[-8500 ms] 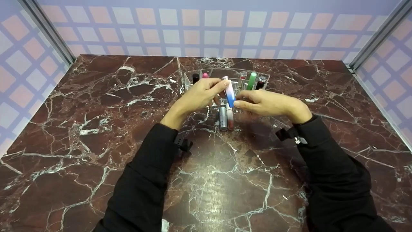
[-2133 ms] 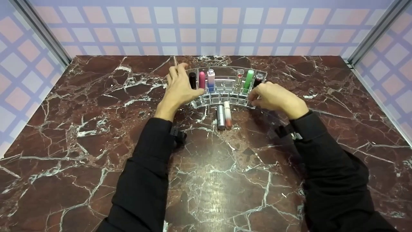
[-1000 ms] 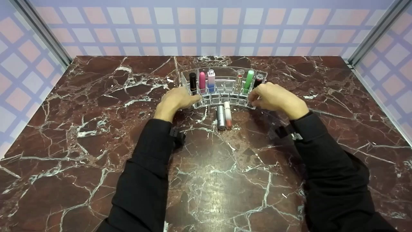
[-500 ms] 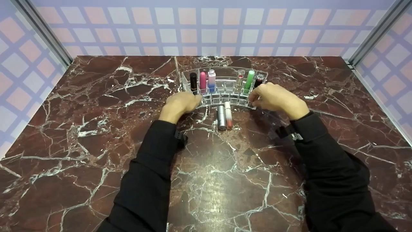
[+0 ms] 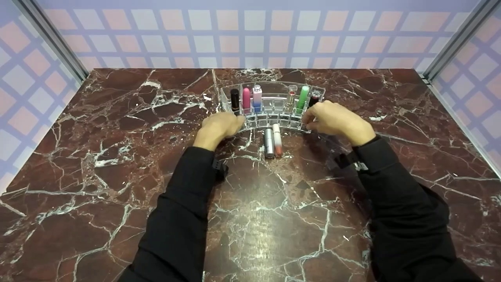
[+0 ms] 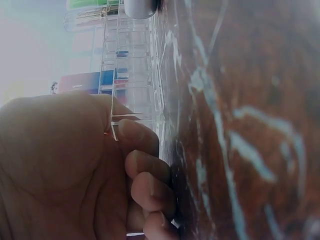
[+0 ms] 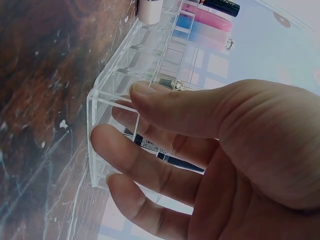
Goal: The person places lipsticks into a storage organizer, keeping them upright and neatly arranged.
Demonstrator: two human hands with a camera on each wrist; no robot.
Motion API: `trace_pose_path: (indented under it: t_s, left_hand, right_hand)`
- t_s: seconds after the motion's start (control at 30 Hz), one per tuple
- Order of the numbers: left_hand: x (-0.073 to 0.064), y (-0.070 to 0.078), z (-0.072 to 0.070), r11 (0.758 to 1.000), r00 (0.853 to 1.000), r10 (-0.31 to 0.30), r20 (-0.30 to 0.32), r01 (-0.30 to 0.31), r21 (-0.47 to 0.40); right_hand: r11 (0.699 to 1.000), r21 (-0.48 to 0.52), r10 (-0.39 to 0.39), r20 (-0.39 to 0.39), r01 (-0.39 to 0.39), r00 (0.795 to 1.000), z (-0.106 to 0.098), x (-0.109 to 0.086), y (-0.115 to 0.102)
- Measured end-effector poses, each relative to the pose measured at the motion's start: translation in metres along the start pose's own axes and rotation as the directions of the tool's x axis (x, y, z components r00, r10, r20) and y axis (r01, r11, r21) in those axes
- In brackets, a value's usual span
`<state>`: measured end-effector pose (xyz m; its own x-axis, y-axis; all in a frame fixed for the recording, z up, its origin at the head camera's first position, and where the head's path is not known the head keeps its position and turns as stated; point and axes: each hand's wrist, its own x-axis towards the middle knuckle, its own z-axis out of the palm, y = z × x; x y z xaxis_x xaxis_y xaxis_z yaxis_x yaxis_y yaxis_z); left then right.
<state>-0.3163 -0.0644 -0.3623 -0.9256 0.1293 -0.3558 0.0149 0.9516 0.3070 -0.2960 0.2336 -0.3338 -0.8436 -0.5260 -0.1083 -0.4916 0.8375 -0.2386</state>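
Observation:
A clear, curved lipstick organizer (image 5: 270,119) stands mid-table with tiered compartments. My left hand (image 5: 221,124) grips its front left corner; in the left wrist view the thumb (image 6: 120,102) lies over the edge and the fingers curl at the side. At the opposite corner, my right hand (image 5: 338,120) holds the organizer between thumb (image 7: 160,107) and fingers. Upright in the back tier are a black tube (image 5: 235,100), a pink one (image 5: 246,98), a pink-to-blue lipstick (image 5: 256,98), a clear-capped lipstick (image 5: 292,96), a green tube (image 5: 302,100) and a dark one (image 5: 315,98).
In front of the organizer, a silver tube (image 5: 269,143) and a white-to-red tube (image 5: 277,141) lie side by side on the marbled table (image 5: 250,219). Checked walls (image 5: 254,39) enclose the table at the back and sides.
The pink-to-blue lipstick, earlier held between both hands, now stands in the organizer. The left hand has shifted from the organizer's left side down to its front corner. The right hand stays at the right corner.

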Motion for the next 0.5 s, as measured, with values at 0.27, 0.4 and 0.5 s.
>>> trace_pose_path:
  t_s: [0.27, 0.4, 0.5]
  left_hand:
    - [0.002, -0.001, 0.001, 1.000, 1.000, 0.016, -0.020, -0.016, 0.000]
    - [0.002, -0.001, 0.001, 1.000, 0.999, 0.024, -0.027, -0.024, 0.001]
    - [0.002, -0.001, 0.001, 1.000, 1.000, 0.020, -0.023, -0.020, -0.002]
  right_hand:
    - [0.999, -0.009, -0.048, -0.024, 0.048, 0.999, -0.009, -0.005, -0.008]
    - [0.991, 0.014, -0.129, -0.013, 0.130, 0.991, -0.006, -0.002, -0.013]
    - [0.976, 0.039, -0.215, 0.009, 0.215, 0.976, -0.001, 0.002, -0.016]
